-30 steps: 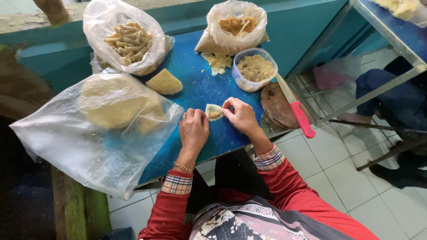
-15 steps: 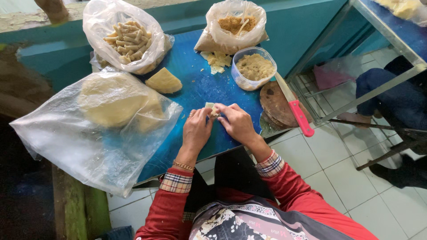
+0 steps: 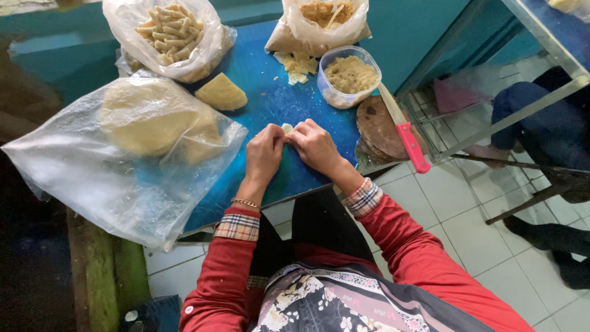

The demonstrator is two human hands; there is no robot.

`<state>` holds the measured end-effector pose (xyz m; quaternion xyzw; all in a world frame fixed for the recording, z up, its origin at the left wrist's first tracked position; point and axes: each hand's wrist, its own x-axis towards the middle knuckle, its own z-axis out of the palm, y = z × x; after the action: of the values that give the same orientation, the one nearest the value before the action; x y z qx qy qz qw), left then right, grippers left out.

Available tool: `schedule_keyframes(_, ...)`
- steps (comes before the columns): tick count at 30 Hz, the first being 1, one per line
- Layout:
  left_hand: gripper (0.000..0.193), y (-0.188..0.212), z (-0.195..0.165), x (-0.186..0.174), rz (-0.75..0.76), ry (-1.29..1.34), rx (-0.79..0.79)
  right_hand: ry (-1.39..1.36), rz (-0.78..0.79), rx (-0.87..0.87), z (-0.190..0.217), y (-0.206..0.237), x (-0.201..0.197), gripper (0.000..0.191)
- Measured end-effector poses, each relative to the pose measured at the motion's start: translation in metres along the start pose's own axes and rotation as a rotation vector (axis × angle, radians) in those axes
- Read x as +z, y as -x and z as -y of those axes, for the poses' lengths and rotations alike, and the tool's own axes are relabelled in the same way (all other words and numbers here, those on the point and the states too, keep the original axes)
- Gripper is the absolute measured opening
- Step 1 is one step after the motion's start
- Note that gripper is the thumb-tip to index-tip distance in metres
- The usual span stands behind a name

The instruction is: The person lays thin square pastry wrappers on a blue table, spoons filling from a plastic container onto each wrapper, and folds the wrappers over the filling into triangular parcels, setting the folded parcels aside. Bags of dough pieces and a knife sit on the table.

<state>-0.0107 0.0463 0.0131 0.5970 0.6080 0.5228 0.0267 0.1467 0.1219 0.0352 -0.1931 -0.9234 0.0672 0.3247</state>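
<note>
Both hands meet at mid-table, left hand [image 3: 265, 149] and right hand [image 3: 314, 144] pinching a small pale wrapper [image 3: 287, 128] between curled fingertips. A tub [image 3: 349, 77] of crumbly filling sits at one o'clock, a clear bag [image 3: 123, 154] of soft dough at nine, on a blue table [image 3: 270, 92] above white tile.

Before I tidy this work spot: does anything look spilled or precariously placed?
Yes. The red-handled knife lies across the round wooden board, its handle overhanging the blue table edge. Pale dough scraps lie loose beside the plastic tub.
</note>
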Motion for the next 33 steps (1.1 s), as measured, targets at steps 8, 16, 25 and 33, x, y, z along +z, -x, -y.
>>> schedule_keyframes(8,0.003,0.018,-0.013,-0.020,0.131,-0.030,-0.026,-0.361,0.161,0.261,-0.010,0.011,-0.002,0.009)
schedule_keyframes(16,0.003,0.016,-0.014,-0.013,0.134,-0.120,-0.120,-0.533,0.257,0.329,-0.021,-0.005,-0.005,0.013)
schedule_keyframes(25,0.015,0.013,-0.021,-0.017,0.147,-0.006,-0.264,-0.063,-0.081,0.076,0.039,0.022,-0.020,0.017)
schedule_keyframes(33,0.011,0.025,-0.030,-0.023,0.103,-0.111,0.046,-0.307,0.189,0.255,-0.006,-0.003,-0.009,0.009)
